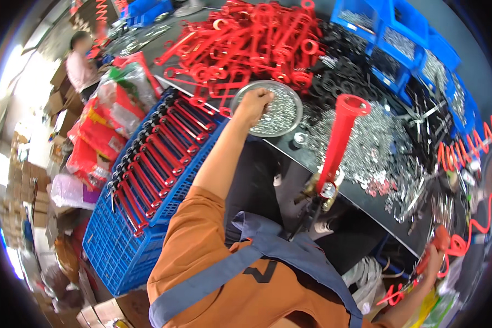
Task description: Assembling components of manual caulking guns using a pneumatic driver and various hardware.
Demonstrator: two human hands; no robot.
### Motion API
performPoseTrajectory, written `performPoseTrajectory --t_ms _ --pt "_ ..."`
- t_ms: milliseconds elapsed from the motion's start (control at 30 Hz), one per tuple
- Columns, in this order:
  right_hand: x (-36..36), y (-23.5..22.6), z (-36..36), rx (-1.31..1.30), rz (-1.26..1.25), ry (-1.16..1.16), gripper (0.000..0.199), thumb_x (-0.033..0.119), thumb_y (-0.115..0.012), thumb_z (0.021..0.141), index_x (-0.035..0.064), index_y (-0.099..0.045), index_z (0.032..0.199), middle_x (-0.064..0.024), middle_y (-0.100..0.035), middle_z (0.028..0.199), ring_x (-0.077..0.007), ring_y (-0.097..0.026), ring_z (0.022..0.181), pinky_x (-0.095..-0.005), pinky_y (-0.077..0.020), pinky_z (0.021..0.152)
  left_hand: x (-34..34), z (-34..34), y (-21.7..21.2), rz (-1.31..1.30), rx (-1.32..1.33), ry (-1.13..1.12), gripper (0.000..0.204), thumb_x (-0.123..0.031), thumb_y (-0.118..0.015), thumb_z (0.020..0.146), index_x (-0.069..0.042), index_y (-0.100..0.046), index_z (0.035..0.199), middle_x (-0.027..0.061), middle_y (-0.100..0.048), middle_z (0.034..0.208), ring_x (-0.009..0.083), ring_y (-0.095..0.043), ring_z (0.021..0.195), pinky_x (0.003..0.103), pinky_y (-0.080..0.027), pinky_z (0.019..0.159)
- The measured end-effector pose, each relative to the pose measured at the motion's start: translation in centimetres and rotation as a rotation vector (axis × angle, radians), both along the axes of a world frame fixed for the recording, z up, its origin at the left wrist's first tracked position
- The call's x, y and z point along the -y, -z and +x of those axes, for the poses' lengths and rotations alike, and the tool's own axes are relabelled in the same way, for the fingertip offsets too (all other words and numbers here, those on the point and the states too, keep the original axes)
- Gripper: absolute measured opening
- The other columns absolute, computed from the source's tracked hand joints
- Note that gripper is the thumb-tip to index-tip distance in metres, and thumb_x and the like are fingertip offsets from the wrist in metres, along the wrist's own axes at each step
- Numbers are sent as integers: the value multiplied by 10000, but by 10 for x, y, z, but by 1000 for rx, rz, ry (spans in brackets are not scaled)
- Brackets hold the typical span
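Observation:
My left hand (253, 107) is over the left side of a round metal bowl (297, 112) full of small silvery parts (280, 113). Its fingers are pinched together, and whatever they may hold is hidden. At the far right, my right hand (433, 258) is wrapped round a red handheld air tool (440, 238) beside a red coiled hose (458, 246). Between my arms, a long red tubular part (340, 139) with a round flared end stands tilted at a metal fixture (318, 192) by the bench edge. Neither hand touches that red part.
Red tubular parts (246, 44) are heaped at the back of the bench. Black pieces (344, 76) and loose silvery hardware (355, 139) cover its middle. Blue bins (402, 38) stand back right. A blue crate (120, 257) at my left carries rows of red-and-black parts (161, 150).

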State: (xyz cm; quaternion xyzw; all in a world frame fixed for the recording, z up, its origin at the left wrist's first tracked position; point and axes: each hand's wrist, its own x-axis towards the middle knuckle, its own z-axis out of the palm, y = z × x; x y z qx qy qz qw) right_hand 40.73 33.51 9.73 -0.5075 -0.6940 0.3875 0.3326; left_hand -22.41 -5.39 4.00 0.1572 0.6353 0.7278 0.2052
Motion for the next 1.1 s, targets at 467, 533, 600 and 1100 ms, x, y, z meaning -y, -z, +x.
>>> performPoseTrajectory --t_ms 467,533,600,1100 --pt "143 -39 -78 -575 -366 -237 582 181 -596 741 -24 -446 1265 -137 -577 1088 -206 -588 856 -251 -470 513 27 66 -45 513 484 190 121 -123 -562 929 -3 -572 937 61 -579 865 83 -512 657 199 -433 579" --pt "179 -45 -94 -722 -825 -565 638 188 -622 689 -20 -448 1267 -164 -569 1094 -228 -593 883 -294 -491 601 35 104 -33 630 583 527 146 -145 -576 923 0 -569 944 59 -566 878 81 -471 640 200 -405 575" --pt "230 -59 -136 -516 -694 -489 672 225 -658 668 -26 -445 1254 -199 -584 1009 -216 -608 721 -241 -461 443 30 156 -34 452 678 465 158 -146 -597 909 3 -575 957 57 -554 877 76 -428 631 205 -373 558" --pt "261 -58 -209 -253 -842 -796 414 65 -695 750 -22 -554 1130 -125 -624 865 -139 -568 586 -231 -433 472 36 230 -13 494 857 417 156 -90 -546 940 21 -631 1009 101 -608 823 72 -432 611 200 -355 542"
